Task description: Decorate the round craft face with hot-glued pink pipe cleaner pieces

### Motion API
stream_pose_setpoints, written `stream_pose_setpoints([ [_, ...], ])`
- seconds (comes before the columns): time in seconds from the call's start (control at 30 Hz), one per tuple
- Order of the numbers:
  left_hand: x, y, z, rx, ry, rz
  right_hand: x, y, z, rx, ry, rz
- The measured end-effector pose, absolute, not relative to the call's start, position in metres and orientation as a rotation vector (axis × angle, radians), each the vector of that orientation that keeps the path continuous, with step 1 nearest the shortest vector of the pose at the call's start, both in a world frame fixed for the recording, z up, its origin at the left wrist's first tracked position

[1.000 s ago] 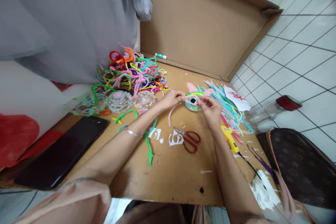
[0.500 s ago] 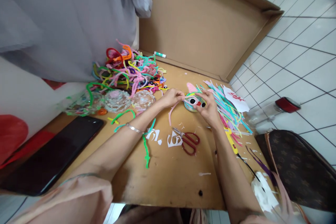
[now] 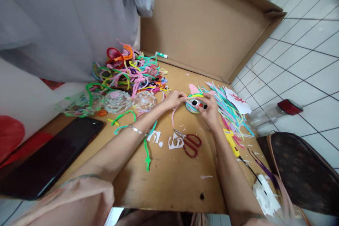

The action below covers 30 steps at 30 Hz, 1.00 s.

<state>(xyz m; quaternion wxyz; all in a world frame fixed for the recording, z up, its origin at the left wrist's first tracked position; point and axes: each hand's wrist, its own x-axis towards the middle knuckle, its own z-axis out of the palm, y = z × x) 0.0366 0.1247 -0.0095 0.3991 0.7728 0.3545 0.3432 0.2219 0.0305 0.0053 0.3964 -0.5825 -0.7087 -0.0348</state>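
Observation:
My left hand pinches a pink pipe cleaner whose loose end trails down onto the brown table. The upper end runs to a small round craft face with googly eyes, a red dot and a green-yellow rim. My right hand holds that craft face from the right, fingers on its front. Pink paper ears stick out behind it.
A heap of coloured pipe cleaners lies at the back left, with clear plastic cups before it. Straight pipe cleaners fan out on the right. Red scissors, a yellow glue gun, a black phone, a jar and a brown bag are near.
The craft face has turned so its googly eyes show. My right hand's fingers shifted over its front. My left hand stays pinched on the pink pipe cleaner.

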Motion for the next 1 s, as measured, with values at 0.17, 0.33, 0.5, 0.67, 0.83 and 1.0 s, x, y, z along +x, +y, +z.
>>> stream_pose_setpoints([
  [0.17,0.042,0.125,-0.014,1.894,0.902,0.911,0.220,0.029,0.005,-1.474,-1.787,-0.118],
  [0.33,0.043,0.123,-0.014,1.859,0.878,0.954,0.219,0.029,0.004,-1.470,-1.779,-0.114],
  [0.5,0.045,0.121,-0.013,1.864,0.860,0.977,0.220,0.029,0.004,-1.481,-1.779,-0.125],
  [0.67,0.047,0.122,-0.014,1.923,0.858,1.012,0.221,0.029,0.005,-1.491,-1.779,-0.142],
  [0.83,0.047,0.125,-0.018,1.960,0.816,1.011,0.223,0.030,0.004,-1.480,-1.783,-0.144],
  [1.0,0.046,0.130,-0.021,2.017,0.782,1.032,0.225,0.030,0.004,-1.469,-1.793,-0.149],
])
